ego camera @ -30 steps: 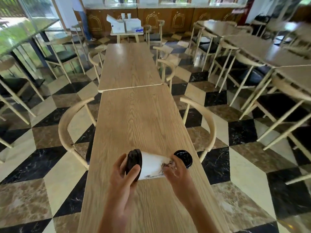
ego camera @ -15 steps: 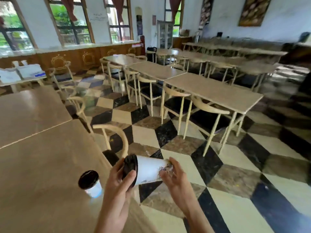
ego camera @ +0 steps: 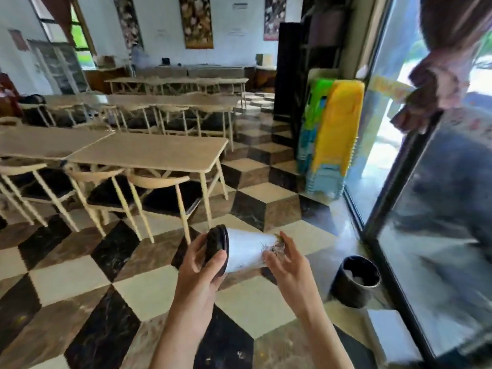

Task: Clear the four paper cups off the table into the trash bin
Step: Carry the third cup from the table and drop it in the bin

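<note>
Having turned from the worktop, the left hand [ego camera: 202,265] and right hand [ego camera: 285,259] grip what looks like stacked cups [ego camera: 245,251], the bin [ego camera: 355,282] now near.

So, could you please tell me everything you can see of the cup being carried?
The cup is white paper with a black lid, held on its side above the checkered floor. The left hand grips the lid end; the right hand holds the base end, where a dark printed mark shows. The black bin stands lower right.
</note>
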Demonstrator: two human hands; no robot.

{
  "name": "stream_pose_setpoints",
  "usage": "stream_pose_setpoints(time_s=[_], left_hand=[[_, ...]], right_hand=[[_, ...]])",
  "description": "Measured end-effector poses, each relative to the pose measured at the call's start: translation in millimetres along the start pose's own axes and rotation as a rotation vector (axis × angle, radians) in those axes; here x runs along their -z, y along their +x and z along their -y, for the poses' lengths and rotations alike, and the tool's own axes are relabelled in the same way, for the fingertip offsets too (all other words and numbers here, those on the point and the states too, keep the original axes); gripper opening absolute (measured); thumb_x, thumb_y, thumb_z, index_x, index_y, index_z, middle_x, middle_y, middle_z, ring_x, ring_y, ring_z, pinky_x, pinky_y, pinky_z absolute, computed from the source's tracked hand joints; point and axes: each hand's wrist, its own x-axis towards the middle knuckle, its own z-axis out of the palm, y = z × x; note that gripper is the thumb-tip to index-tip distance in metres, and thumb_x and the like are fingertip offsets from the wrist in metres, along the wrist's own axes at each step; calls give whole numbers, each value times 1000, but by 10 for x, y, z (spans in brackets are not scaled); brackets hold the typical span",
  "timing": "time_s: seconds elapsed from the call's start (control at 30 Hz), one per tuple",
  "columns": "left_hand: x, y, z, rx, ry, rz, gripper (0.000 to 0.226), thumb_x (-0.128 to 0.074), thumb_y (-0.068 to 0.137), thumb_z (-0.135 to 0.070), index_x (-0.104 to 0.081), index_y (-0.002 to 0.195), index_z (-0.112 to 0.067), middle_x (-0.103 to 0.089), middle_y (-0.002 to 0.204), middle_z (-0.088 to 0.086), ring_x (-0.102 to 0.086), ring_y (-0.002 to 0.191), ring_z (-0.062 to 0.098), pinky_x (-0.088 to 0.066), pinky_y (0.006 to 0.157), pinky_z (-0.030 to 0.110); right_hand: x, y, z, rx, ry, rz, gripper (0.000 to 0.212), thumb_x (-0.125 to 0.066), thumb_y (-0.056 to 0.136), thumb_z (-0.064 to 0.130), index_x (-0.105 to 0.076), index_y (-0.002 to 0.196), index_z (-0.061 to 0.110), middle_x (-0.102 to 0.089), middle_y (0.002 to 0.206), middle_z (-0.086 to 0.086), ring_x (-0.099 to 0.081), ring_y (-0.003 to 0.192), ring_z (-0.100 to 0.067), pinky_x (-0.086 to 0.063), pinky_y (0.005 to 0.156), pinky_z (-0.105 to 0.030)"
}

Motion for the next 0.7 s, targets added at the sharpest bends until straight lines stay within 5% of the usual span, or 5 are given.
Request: stream_pose_setpoints(time_s=[0.17,0.3,0.53,0.7], left_hand=[[-804,620,482,96,20,169,55,-80,75,-11,-64,124,-29,-73,124,0,-71,111,15,-56,85,35],[-1422,1214,892,157,32,277,53,-74,79,-13,-61,128,-27,-73,123,3,-71,112,17,-59,90,35],[-2419,2230,1451,239,25,477,43,-71,80,-12,-65,118,-30,-77,111,-7,-74,102,8,-61,78,26],[-2974,2728,1754,304,46,554,48,-79,83,-15,-64,125,-31,-73,124,-4,-69,116,14,-53,97,37]], right_hand=[[800,391,-207,-10,-16,-186,64,-65,92,32,-38,149,19,-57,135,9,-58,114,8,-49,89,-15],[1339,841,-306,-24,-46,-318,60,-64,93,33,-40,147,23,-56,140,3,-57,125,-10,-48,104,-33],[2081,1711,-477,-87,-82,-534,61,-65,93,29,-40,147,20,-64,129,-1,-66,110,-12,-54,96,-38],[2523,2205,-586,-126,-87,-631,63,-67,91,30,-40,147,19,-65,126,-3,-67,109,-16,-53,97,-46]])
